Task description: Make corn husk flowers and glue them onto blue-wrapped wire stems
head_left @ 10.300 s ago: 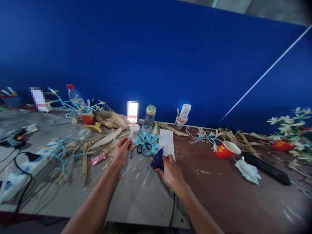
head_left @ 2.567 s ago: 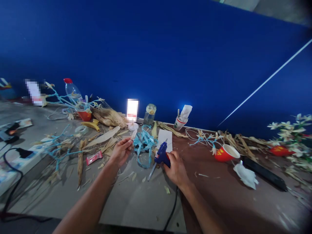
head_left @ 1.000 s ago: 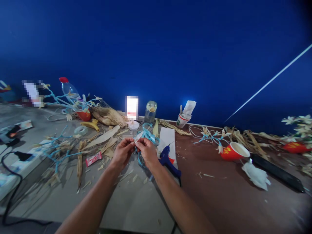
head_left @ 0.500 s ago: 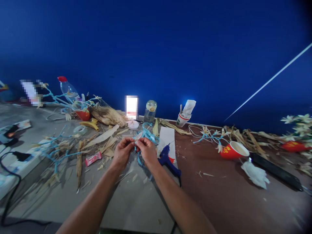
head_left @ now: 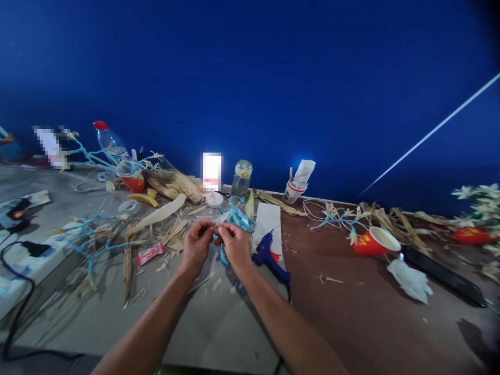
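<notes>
My left hand (head_left: 199,242) and my right hand (head_left: 233,241) meet over the middle of the table, thumbs and forefingers pinched together. Whatever lies between the fingertips is too small and too covered to make out. Just behind the hands is a loose heap of light blue ribbon (head_left: 239,214). A blue glue gun (head_left: 269,256) lies to the right of my right hand, its nozzle on a white sheet of card (head_left: 267,219). Pale dried husk pieces (head_left: 174,234) are scattered to the left of my left hand.
A glass jar (head_left: 241,179) and a white cup (head_left: 294,190) stand along the blue wall. On the left are blue-wrapped branches (head_left: 90,250), a pink wrapper (head_left: 150,253) and a power strip (head_left: 47,268). A red paper cup (head_left: 375,242) lies tipped at right beside crumpled tissue (head_left: 409,278).
Both hands stay together in nearly the same place, with only slight finger movement. The pale husk strip at left has shifted a little. A dark shadow now shows at the lower right.
</notes>
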A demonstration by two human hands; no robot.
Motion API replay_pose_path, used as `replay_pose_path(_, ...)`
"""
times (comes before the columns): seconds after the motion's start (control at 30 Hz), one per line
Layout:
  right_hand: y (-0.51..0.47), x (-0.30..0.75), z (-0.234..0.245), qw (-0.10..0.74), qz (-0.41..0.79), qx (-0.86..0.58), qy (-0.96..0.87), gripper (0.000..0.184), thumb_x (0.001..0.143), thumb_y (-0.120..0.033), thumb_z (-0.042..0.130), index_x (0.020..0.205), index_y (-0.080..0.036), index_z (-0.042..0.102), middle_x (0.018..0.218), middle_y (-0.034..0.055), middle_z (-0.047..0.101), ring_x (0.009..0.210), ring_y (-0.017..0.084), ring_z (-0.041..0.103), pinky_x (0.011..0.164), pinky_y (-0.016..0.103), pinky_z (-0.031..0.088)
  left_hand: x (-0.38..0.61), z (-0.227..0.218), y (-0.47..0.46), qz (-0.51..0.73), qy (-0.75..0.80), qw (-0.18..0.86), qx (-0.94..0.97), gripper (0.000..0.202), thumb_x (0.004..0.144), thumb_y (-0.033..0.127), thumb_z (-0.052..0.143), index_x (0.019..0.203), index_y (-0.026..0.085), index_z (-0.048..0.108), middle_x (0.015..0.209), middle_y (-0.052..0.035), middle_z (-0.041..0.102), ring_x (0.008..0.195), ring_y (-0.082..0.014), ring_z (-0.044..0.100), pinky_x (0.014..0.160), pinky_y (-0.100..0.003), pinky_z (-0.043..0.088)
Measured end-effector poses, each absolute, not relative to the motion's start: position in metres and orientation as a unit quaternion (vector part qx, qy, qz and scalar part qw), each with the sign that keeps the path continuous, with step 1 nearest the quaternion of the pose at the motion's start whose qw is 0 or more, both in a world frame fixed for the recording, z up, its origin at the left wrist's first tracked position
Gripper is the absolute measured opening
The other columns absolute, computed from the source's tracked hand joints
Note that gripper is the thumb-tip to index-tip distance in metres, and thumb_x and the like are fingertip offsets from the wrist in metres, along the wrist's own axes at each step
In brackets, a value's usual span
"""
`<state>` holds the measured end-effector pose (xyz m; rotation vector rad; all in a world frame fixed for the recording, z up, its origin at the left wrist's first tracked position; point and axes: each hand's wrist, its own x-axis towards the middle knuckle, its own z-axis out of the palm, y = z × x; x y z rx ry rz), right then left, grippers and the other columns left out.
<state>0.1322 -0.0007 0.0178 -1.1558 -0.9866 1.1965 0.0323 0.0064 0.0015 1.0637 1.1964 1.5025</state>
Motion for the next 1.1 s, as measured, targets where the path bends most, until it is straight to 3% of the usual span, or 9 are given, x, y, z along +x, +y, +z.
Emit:
replay_pose_path(0.13,0.003,0.134,0.015,0.578,0.517,-0.5,-0.385,0.016,0.066,-0.031,0.057,0.071,-0.017,0.064,0.055,-0.0025,0.059,0.045,0.01,0.05,0.045,0.022,0.038,0.03,-0.001,0.007,0.617,0.465,0.474,0.423,0.017,0.067,0.026,0.069,0.079,0.016,0.063,0.059,0.004,0.054,0.052,-0.0074,0.044,0.05,-0.02,0.033)
replay_pose_path(0.33,0.007,0.134,0.012,0.592,0.542,-0.458,-0.383,0.011,0.063,-0.031,0.059,0.064,-0.02,0.06,0.054,-0.0051,0.053,0.048,0.009,0.045,0.049,0.022,0.039,0.033,-0.003,0.007,0.606,0.424,0.524,0.423,0.017,0.067,0.027,0.071,0.077,0.016,0.063,0.061,0.0025,0.056,0.053,-0.0083,0.047,0.053,-0.021,0.036)
replay_pose_path(0.87,0.007,0.134,0.01,0.608,0.558,-0.429,-0.368,0.015,0.063,-0.035,0.064,0.064,-0.02,0.061,0.056,-0.0033,0.054,0.052,0.011,0.045,0.052,0.024,0.039,0.038,0.005,0.002,0.602,0.446,0.492,0.445,0.015,0.066,0.024,0.071,0.075,0.015,0.063,0.059,0.0014,0.06,0.052,-0.0085,0.048,0.051,-0.02,0.036)
replay_pose_path(1.1,0.014,0.135,0.003,0.609,0.616,-0.388,-0.316,0.017,0.06,-0.034,0.065,0.069,-0.02,0.065,0.053,-0.004,0.051,0.048,0.01,0.04,0.047,0.024,0.037,0.039,0.001,0.001,0.606,0.385,0.566,0.405,0.021,0.072,0.03,0.069,0.084,0.015,0.062,0.066,-0.0001,0.06,0.055,-0.0089,0.051,0.055,-0.021,0.04)
